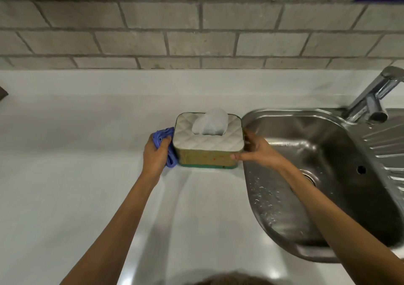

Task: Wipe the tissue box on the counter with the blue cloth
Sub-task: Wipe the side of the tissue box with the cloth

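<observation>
The tissue box [208, 141], quilted white top and tan sides, sits upright on the counter; the bunched blue cloth [167, 147] presses its left side.

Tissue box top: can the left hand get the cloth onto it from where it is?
Probably yes. The left hand presses the blue cloth on the tissue box left side; only the protruding tissue occupies the top.

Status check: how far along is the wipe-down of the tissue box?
Done: the blue cloth is picked up, bunched in the left hand. In hand: it presses on the left end of the tissue box while the right hand steadies the right end beside the sink. Left: quilted top and front show no cloth on them.
</observation>
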### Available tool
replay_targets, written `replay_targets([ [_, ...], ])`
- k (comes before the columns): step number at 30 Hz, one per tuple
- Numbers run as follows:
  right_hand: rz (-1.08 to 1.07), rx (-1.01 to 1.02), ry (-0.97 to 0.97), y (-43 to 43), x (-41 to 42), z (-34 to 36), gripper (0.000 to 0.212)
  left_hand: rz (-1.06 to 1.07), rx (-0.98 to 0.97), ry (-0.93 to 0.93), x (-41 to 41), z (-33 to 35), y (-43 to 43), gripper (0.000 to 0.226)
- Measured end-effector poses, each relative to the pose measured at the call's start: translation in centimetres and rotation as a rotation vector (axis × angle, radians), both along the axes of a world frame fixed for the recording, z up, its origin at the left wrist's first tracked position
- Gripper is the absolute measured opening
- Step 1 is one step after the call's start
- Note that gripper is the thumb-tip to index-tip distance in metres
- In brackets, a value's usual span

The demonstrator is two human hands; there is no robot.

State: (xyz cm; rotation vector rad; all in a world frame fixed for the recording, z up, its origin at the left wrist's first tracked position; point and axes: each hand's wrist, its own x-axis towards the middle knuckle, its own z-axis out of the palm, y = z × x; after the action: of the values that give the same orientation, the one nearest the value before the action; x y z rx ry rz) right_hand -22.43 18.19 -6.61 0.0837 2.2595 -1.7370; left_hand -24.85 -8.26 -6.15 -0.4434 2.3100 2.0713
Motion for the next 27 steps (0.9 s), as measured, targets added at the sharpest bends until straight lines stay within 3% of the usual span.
replay_targets([
  [4, -0.029, -0.004, 0.013, -1.1, 1.7, 0.0, 0.091, 0.018, -0.047, 0.017, 2.0, 0.8, -1.2, 0.025],
  [9, -0.060, 0.065, 0.008, -2.0, 3.3, 0.6, 0.115, 0.028, -0.092, 0.027, 4.0, 1.9, -2.3, 0.026],
  [15, -0.089, 0.050, 0.020, -3.1, 3.5, 0.3, 0.109, 0.008, -0.163, 0.042, 4.7, 2.9, -3.3, 0.017],
  [18, -0.083, 0.041, 0.037, -3.3, 3.1, 0.3, 0.102, 0.002, -0.180, 0.050, 4.5, 3.0, -3.3, 0.026],
  [21, -0.050, 0.024, 0.024, -2.9, 2.2, 0.4, 0.110, -0.001, -0.200, 0.068, 4.0, 2.9, -3.3, 0.030],
  [24, 0.033, 0.036, 0.008, -2.7, 1.6, 0.7, 0.098, -0.005, -0.177, 0.081, 3.5, 2.8, -3.1, 0.032],
  [27, 0.034, 0.012, 0.001, -3.0, 1.6, 1.4, 0.069, -0.022, -0.082, 0.054, 2.9, 2.6, -3.0, 0.035],
])
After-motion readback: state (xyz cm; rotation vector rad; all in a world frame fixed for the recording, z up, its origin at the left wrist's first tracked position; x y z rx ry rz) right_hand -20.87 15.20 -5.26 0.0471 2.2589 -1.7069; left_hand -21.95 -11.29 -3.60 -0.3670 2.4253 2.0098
